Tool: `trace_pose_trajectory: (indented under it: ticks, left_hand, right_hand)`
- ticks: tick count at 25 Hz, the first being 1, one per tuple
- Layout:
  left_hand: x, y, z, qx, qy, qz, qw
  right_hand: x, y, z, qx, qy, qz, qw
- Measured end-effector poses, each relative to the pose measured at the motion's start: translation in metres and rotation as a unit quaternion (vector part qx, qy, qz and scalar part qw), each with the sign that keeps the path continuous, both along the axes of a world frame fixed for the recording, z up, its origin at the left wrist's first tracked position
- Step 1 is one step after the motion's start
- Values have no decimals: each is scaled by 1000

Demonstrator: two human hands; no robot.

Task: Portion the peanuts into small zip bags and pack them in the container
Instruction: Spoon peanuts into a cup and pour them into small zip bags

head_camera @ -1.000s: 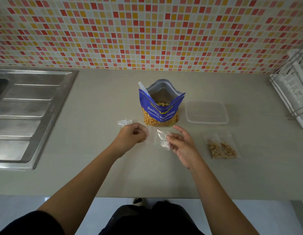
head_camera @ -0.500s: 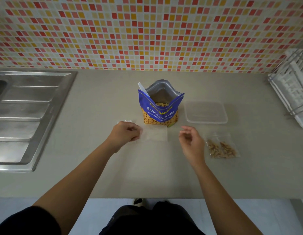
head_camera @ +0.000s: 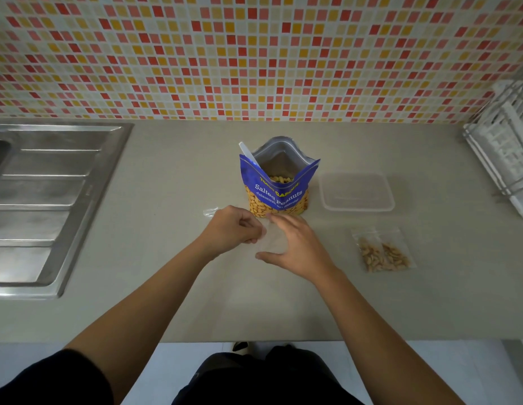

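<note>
Clear plastic bag (head_camera: pixel 272 241) lies centred on the worktop (head_camera: pixel 166 273): your left hand (head_camera: pixel 234 226) pinches its edge while your right hand (head_camera: pixel 298 247) spreads flat fingers (head_camera: pixel 280 222) across it, likely to open it.

Left hand (head_camera: pixel 234 228): knuckles up, fingers curled, fingertips pinching the edge of a clear bag (head_camera: pixel 272 241) on the side facing the right hand.
Right hand (head_camera: pixel 298 248): just beside the left, palm down, fingers spread and nearly straight over the bag, thumb (head_camera: pixel 263 255) stretched out toward the left wrist.
Forearms: both bare, reaching forward, converging at the hands.
Left upper arm: dark sleeve (head_camera: pixel 49 381).
</note>
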State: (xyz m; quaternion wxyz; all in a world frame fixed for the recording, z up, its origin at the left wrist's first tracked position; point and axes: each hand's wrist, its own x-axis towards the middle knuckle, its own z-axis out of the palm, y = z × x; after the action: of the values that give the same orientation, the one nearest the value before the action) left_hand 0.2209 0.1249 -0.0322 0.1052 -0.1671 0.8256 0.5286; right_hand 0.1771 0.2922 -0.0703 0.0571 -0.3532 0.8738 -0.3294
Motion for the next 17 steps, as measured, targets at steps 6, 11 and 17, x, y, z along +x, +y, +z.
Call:
trace_pose_trajectory:
  ticks: [6,11,17]
  left_hand:
    - [-4,4,7,-163,58,-15,985]
    - [-14,-10,40,-159,227,269,922]
    - [-66,-23,64,-265,188,55,944]
  right_hand:
    - [1,-1,-1,-78,-15,-42,996]
    - [0,14,6,-181,-66,-100,976]
    - [-10,24,17,-206,-57,-120,969]
